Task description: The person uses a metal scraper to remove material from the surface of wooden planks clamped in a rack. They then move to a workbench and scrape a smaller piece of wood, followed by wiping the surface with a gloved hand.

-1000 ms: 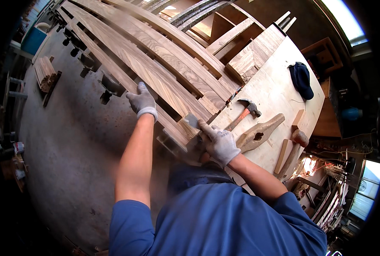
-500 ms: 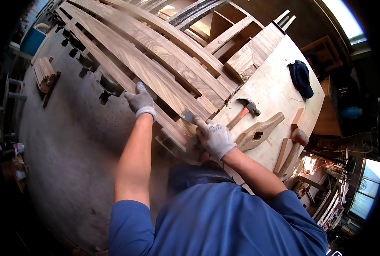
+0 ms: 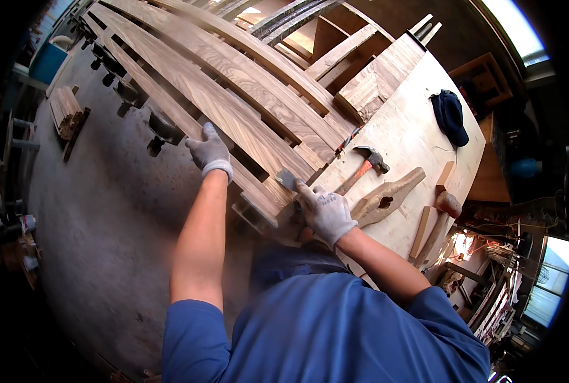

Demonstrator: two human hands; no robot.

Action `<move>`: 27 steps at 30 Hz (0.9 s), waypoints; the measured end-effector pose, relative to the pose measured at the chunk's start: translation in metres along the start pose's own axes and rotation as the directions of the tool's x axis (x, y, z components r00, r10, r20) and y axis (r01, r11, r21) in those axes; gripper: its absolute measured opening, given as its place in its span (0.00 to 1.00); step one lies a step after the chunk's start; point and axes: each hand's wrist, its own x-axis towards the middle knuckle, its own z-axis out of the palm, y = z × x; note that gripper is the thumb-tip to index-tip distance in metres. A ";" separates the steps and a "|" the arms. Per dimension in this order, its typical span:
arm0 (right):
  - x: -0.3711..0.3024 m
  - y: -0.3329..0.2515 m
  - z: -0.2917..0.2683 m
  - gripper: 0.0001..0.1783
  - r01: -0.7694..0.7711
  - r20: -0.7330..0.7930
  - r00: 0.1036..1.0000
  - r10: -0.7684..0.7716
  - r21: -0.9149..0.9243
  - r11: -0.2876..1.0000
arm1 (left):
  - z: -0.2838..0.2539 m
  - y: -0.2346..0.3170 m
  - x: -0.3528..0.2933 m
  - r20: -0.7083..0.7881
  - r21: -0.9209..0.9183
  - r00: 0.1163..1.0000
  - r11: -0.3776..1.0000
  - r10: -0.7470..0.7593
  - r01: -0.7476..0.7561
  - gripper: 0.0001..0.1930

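My right hand (image 3: 326,212), in a pale work glove, is closed round a scraper (image 3: 286,179) with a flat metal blade. The blade lies over the near end of a panel of brown wooden boards (image 3: 243,134); whether it touches the wood I cannot tell. Also gloved, my left hand (image 3: 210,153) is wrapped over the narrow wooden strip (image 3: 160,110) along the panel's left edge, its fingers partly hidden. The scraper's handle is hidden in my right hand.
On the pale table (image 3: 418,121) to the right lie a claw hammer (image 3: 364,169), a shaped wooden piece (image 3: 386,199), a mallet (image 3: 449,204) and a dark cap (image 3: 449,118). Dark clamps (image 3: 163,127) jut out along the panel's left side. Stacked wood strips (image 3: 67,115) lie farther left.
My right hand has shifted slightly right and toward me, bringing the scraper's blade with it. My left hand has stayed nearly still on the strip.
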 end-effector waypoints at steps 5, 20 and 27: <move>0.004 0.008 -0.016 0.26 0.060 -0.123 0.991 -0.044 0.130 0.990 | 0.000 0.000 -0.003 -0.039 0.018 0.999 1.000 0.022 -0.021 0.39; 0.015 -0.016 -0.005 0.26 0.167 -0.265 0.958 -0.109 0.205 0.965 | -0.006 0.009 -0.008 -0.031 0.057 0.999 0.998 0.021 -0.019 0.38; -0.076 -0.003 0.001 0.28 0.125 -0.001 0.992 -0.128 0.200 0.972 | -0.001 0.007 -0.006 -0.021 0.018 0.999 1.000 0.026 -0.025 0.39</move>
